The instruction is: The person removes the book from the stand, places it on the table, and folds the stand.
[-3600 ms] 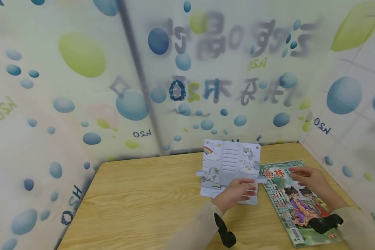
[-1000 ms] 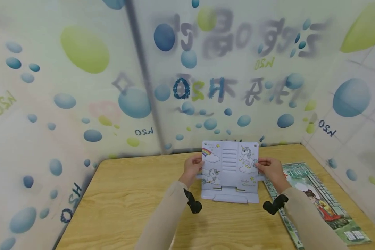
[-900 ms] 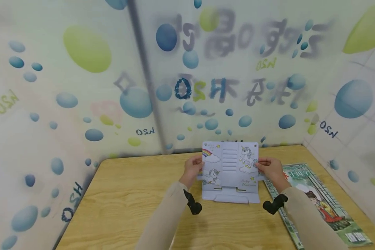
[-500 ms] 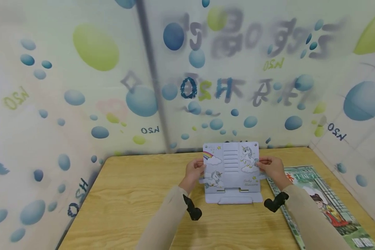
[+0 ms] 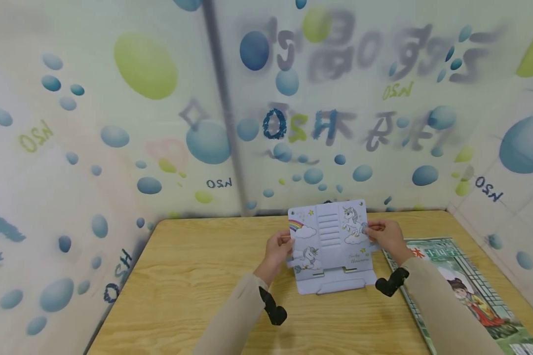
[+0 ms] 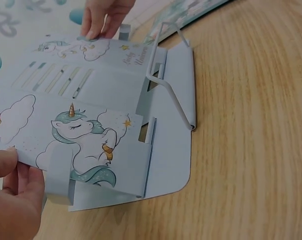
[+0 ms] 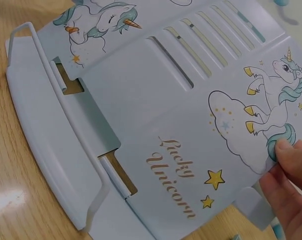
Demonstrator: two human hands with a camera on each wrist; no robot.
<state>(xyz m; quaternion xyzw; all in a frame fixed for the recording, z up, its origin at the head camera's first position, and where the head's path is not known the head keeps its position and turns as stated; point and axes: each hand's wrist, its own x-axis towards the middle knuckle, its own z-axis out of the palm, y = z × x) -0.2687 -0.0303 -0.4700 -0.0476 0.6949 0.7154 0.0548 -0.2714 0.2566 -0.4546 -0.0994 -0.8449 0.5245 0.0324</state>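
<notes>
A white metal book stand point(image 5: 330, 236) printed with unicorns, clouds and a rainbow leans back on the table near the wall. Its slotted back panel is raised, and a wire page bar point(image 6: 174, 97) runs along the front of its base plate point(image 6: 165, 165). My left hand point(image 5: 276, 252) pinches the panel's left edge, thumb on the printed face, just by a side clip point(image 6: 61, 172). At the right edge my right hand point(image 5: 387, 240) pinches the panel between thumb and fingers, beside the other side clip point(image 7: 254, 206). The panel's back is hidden.
A magazine point(image 5: 464, 276) with a green illustrated cover lies to the right, partly beneath my right forearm. Behind the wooden table point(image 5: 195, 266) rises a wall point(image 5: 160, 123) patterned with blue and green dots; its base runs along the table's back edge.
Both hands have come to the stand's side edges, the right from over the magazine. Within the last half second the stand has turned slightly, its left side coming nearer.
</notes>
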